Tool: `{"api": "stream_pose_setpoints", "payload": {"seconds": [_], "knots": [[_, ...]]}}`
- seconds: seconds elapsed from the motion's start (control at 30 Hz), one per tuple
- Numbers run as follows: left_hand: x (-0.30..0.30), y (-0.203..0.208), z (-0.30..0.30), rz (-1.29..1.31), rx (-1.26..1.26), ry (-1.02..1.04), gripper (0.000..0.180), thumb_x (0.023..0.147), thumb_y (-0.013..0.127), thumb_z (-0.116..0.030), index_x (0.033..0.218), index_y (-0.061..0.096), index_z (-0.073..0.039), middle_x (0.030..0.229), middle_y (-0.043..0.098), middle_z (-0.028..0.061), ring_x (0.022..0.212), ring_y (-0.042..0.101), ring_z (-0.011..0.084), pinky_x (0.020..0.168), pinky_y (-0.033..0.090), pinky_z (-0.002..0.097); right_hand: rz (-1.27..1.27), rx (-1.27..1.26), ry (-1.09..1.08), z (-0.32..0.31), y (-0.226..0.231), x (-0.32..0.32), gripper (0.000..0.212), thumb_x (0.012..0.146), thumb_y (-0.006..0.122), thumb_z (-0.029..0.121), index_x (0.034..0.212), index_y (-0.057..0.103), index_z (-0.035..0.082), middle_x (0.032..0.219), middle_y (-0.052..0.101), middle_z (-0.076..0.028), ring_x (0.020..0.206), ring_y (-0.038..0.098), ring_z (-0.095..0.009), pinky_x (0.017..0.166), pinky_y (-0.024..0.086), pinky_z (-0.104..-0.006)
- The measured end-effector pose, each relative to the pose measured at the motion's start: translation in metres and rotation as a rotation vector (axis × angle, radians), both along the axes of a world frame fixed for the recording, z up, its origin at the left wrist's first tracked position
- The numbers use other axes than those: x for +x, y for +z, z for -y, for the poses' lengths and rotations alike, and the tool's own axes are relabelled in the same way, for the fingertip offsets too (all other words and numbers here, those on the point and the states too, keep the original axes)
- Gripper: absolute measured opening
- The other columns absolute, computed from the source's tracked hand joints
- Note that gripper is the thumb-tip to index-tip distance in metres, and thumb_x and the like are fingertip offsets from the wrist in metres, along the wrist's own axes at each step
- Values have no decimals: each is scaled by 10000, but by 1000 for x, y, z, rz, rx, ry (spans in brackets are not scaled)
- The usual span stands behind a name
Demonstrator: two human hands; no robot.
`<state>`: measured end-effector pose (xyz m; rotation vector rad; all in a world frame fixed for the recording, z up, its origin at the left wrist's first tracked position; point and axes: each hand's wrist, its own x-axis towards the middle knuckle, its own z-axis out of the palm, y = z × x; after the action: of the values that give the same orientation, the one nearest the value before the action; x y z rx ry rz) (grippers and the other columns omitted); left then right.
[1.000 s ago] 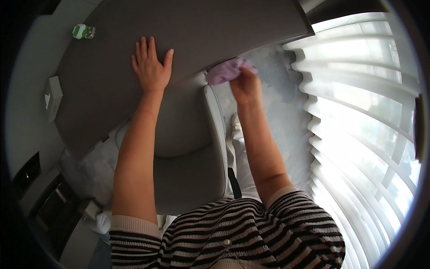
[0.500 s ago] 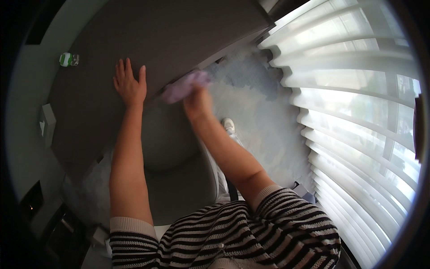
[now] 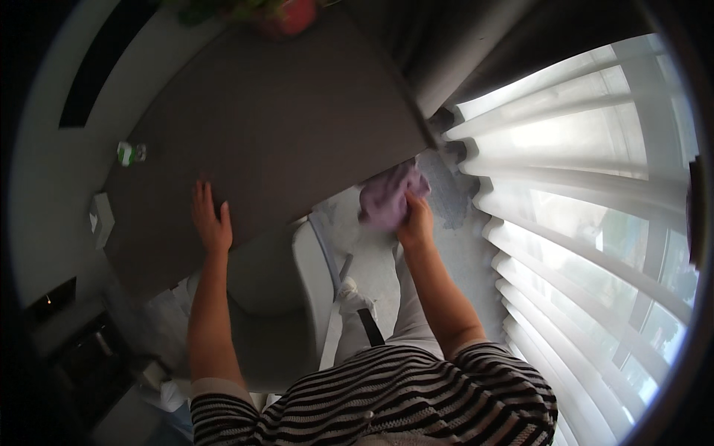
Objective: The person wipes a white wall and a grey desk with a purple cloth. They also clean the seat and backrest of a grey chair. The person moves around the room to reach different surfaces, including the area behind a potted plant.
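My left hand (image 3: 213, 217) rests on the dark table (image 3: 282, 111), palm down with its fingers stretched out, close to the near edge. In my right hand (image 3: 416, 218) is a crumpled purple cloth (image 3: 388, 199), gripped between thumb and fingers. The cloth bunches up beside the table's near edge, toward the right corner, with its lower part hanging over the floor. Whether it touches the table edge I cannot tell.
A grey chair (image 3: 301, 256) stands at the table's near side, between my arms. White sheer curtains (image 3: 550, 171) hang on the right. A tissue box (image 3: 103, 221) and a small green-and-white container (image 3: 128, 153) sit along the left edge. A red pot (image 3: 288, 16) with greenery is at the far end.
My right hand has carried the cloth to the right along the table edge, toward the corner. The view has shifted, bringing the red pot in. My left hand stays flat on the table.
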<state>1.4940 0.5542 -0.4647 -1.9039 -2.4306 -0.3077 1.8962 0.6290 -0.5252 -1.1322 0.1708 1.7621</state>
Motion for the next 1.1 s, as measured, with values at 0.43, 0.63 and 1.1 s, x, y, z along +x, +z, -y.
{"api": "stream_pose_setpoints", "payload": {"seconds": [0.43,0.63,1.1], "knots": [[131,8,-176,-17,-100,-226,545,968,383,-377,1388,347,-32,1457,294,213,1355,250,407,1084,195,555,299,718,777,-162,31,52,296,974,479,259,1114,571,15,1124,538,-77,1071,485,-196,957,352,-320],[138,25,-187,5,-58,-256,579,967,366,-421,1416,307,-60,1476,266,205,1366,236,402,1072,185,568,812,896,1057,-315,-21,-64,500,996,305,400,1291,474,34,1380,419,-171,1317,328,-319,1077,259,-377],[134,26,-176,72,-84,-155,579,939,416,-419,1391,354,-62,1475,285,179,1366,246,388,1074,180,578,711,749,823,-283,-131,-57,500,1009,321,363,1349,410,7,1346,459,-152,1245,419,-250,1039,301,-328]]}}
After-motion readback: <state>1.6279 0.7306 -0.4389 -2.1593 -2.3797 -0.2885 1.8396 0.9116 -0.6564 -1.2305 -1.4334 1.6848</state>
